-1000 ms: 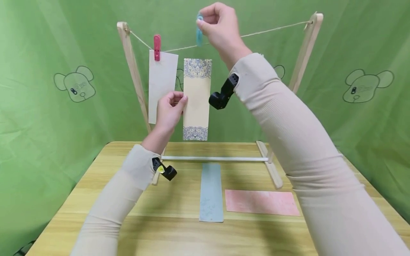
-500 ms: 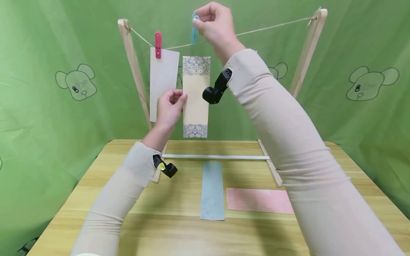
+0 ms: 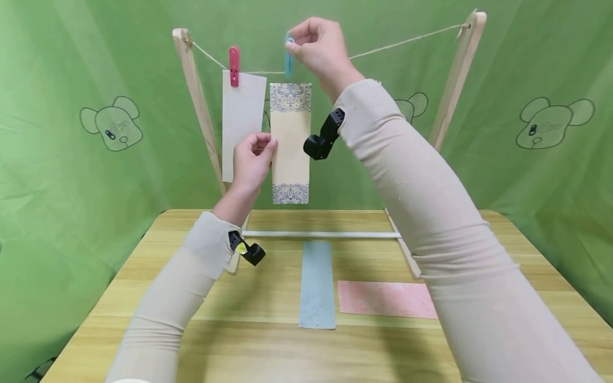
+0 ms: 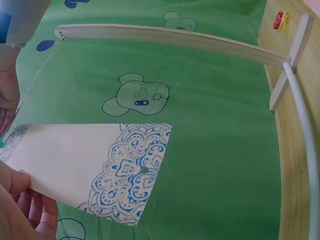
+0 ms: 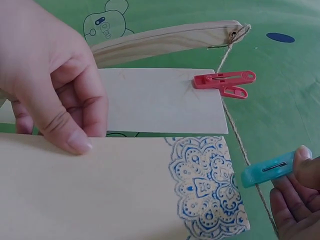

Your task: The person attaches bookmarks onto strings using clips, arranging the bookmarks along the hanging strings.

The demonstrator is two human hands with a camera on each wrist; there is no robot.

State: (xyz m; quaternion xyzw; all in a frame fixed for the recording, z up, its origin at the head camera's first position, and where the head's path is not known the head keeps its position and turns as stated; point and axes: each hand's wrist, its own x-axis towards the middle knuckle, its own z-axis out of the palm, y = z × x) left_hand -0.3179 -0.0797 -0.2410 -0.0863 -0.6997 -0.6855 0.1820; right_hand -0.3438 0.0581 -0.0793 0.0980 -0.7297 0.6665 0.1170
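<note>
A cream card [image 3: 290,146] with blue lace-like pattern at both ends hangs upright from my left hand [image 3: 251,162], whose thumb and fingers pinch its left edge. Just above its top edge, my right hand [image 3: 320,50] pinches a blue clothespin [image 3: 289,65] by its upper end. In the right wrist view the clothespin [image 5: 265,170] crosses the string [image 5: 240,137], its tip close to the card's patterned end with a small gap between. To the left, a red clothespin [image 3: 234,69] holds a white card [image 3: 241,125] on the string.
The string runs between two wooden posts [image 3: 460,74], joined low down by a white rod [image 3: 321,234]. A light blue card [image 3: 317,287] and a pink card [image 3: 385,299] lie on the wooden table [image 3: 249,340]. Red and yellow clothespins [image 4: 281,21] lie on it too.
My right hand has brought the blue clothespin down and slightly left, closer to the card's top, and the string now dips there. The left hand keeps its pinch on the cream card.
</note>
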